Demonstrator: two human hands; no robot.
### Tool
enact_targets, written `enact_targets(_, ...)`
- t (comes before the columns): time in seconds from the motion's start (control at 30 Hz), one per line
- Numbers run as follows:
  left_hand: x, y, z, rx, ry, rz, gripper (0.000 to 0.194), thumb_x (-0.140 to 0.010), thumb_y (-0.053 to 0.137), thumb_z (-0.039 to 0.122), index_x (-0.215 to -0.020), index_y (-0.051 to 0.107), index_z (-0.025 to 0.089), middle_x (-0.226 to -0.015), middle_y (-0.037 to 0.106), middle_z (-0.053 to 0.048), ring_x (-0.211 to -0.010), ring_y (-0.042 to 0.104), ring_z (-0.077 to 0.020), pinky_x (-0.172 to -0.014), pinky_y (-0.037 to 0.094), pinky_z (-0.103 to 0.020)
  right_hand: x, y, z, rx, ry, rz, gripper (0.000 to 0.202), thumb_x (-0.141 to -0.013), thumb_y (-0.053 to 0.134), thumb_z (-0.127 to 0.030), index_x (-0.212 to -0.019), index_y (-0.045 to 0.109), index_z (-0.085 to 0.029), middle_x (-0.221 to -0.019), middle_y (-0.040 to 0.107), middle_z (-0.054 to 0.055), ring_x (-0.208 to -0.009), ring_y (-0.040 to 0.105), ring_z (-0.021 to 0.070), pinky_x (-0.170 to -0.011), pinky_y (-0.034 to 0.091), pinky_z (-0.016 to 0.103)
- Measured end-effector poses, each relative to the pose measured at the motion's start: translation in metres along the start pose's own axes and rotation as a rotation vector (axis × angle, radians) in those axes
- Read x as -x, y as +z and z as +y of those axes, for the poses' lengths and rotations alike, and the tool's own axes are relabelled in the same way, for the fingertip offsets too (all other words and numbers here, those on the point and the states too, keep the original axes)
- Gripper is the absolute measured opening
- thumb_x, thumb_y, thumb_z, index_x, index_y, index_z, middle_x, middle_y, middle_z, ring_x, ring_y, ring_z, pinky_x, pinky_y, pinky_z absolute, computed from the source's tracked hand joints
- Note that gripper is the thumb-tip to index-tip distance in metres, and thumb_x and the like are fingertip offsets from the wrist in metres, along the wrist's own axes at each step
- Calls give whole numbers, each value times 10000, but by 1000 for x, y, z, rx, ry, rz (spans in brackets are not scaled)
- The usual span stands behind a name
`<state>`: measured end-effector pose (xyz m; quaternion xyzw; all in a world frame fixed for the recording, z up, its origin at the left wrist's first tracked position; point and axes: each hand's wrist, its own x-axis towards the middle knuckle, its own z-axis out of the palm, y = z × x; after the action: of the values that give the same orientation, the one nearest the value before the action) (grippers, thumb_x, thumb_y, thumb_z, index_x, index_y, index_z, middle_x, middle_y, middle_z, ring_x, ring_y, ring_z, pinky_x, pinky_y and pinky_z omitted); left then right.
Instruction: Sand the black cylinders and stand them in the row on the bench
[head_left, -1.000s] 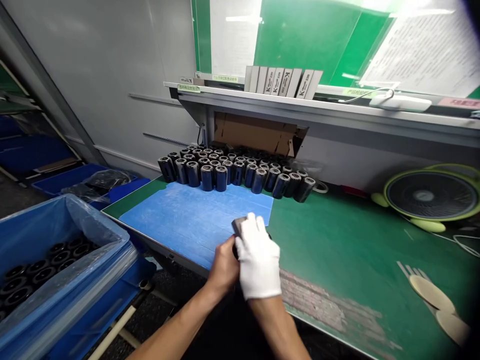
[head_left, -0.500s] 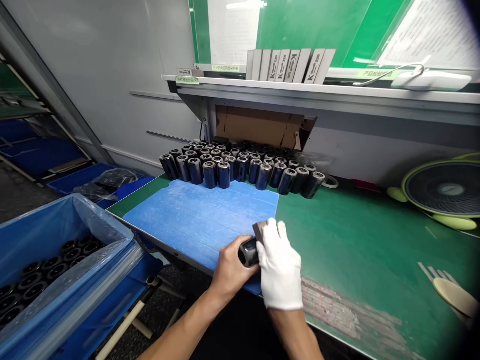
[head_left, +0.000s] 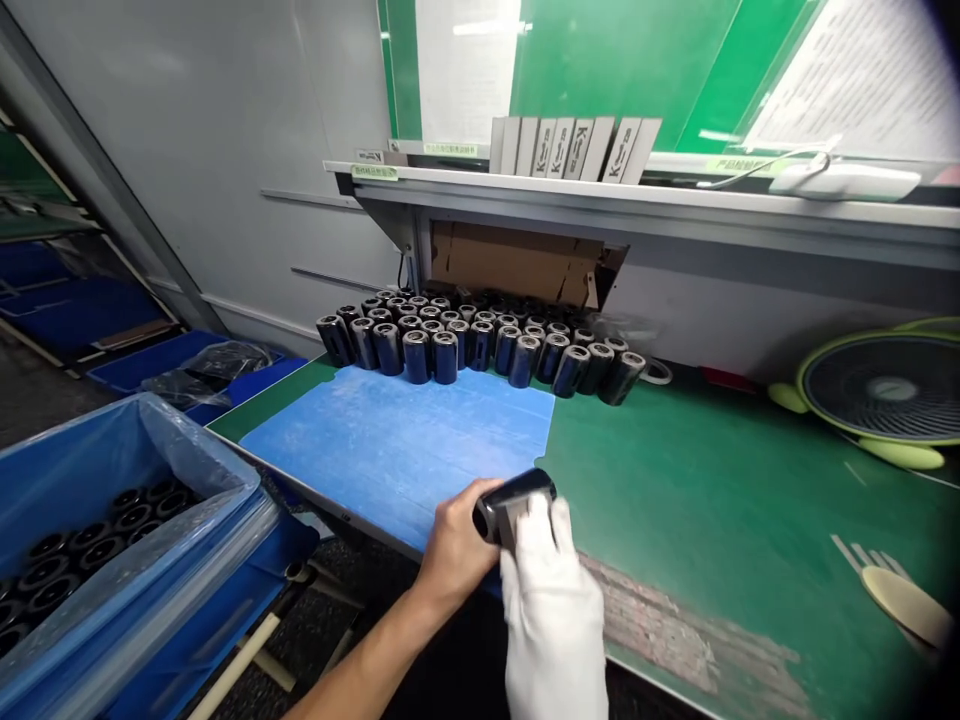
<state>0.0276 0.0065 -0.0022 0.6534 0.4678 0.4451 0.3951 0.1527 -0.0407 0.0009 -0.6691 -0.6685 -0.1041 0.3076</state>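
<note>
By the blue mat (head_left: 390, 430), the left hand (head_left: 456, 540) grips a black tube (head_left: 525, 487); the right hand (head_left: 553, 585) holds a gray block (head_left: 511, 522) against it. Left of the mat, a blue bin (head_left: 45, 460) holds round black parts (head_left: 96, 553).

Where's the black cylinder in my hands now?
In the head view, the black cylinder is below and slightly right of centre, between the bare left hand and gloved right hand.

The gloved R hand (head_left: 553, 590) has dropped back twd the near edge of the green surface (head_left: 690, 500). Its grey block (head_left: 511, 524), up on the far side of the blk cyl. (head_left: 520, 487) half a sec ago, now sits against the near side, so I can see most of the cyl.'s length, prev. hidden behind block & glove.
</note>
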Motion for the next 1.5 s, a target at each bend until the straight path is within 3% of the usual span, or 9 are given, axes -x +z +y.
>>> enact_targets(0.13,0,-1,0,-39,24,-6,493,-687,813,200,-1160,678,228,-1080,751,1,-1004,708,-199,-909,531,-276,-43,-1,33,-212,201,-64,521,-1018,369,-330,-1494,489,-157,-1565,418,107,-1463,372,299,-1158,415,491)
enact_targets(0.23,0,-4,1,-76,9,-24,529,-699,805,208,-1198,636,254,-1083,732,16,-977,697,-190,-870,527,-277,-61,-13,60,-277,352,67,627,-1010,371,-472,-1524,440,-119,-1588,378,105,-1491,320,265,-1258,243,453)
enact_targets(0.4,-1,-3,4,-122,23,-70,491,-697,800,190,-1150,628,267,-1143,723,14,-1043,684,-201,-921,516,-293,-14,-25,72,-522,556,62,780,-947,442,-639,-1591,325,-215,-1626,317,36,-1505,289,263,-1277,184,454)
enact_targets(0.53,-1,-2,5,-130,-24,-73,506,-682,839,240,-1141,629,263,-1161,729,4,-1060,689,-219,-934,526,-313,22,-25,57,-502,495,79,673,-1000,460,-544,-1589,325,-247,-1627,317,33,-1504,296,255,-1274,199,473)
enact_targets(0.7,0,-1,4,-115,3,-86,531,-706,798,205,-1214,656,267,-1149,745,0,-1049,704,-217,-928,536,-300,23,-20,23,-156,-22,9,583,-1042,428,-246,-1604,273,-249,-1633,299,77,-1526,219,292,-1157,403,497)
enact_targets(0.77,1,0,3,-95,20,-90,500,-726,758,176,-1211,666,260,-1137,750,1,-1039,711,-206,-916,543,-284,14,-17,16,-58,-87,-52,597,-1037,406,-197,-1610,241,-194,-1628,298,120,-1525,211,310,-1078,479,475)
enact_targets(1.03,1,1,0,-92,29,-80,492,-718,755,164,-1193,680,264,-1105,760,12,-1009,722,-200,-893,558,-277,15,-12,16,59,-31,-81,550,-1051,380,-279,-1589,304,-192,-1604,345,141,-1477,333,340,-959,566,442)
enact_targets(1.3,0,1,4,-89,48,-106,476,-739,729,137,-1201,689,241,-1145,760,-27,-1043,720,-226,-920,564,-308,2,-12,8,-75,-4,-95,542,-1034,376,-263,-1571,360,-192,-1603,349,126,-1491,304,336,-1021,526,479)
enact_targets(1.5,4,-2,3,-131,48,-97,547,-710,817,195,-1232,664,245,-1199,734,-11,-1111,689,-227,-994,535,-330,-47,-20,62,-400,453,-15,627,-1003,417,-477,-1543,414,-160,-1584,388,96,-1462,376,273,-1221,321,466)
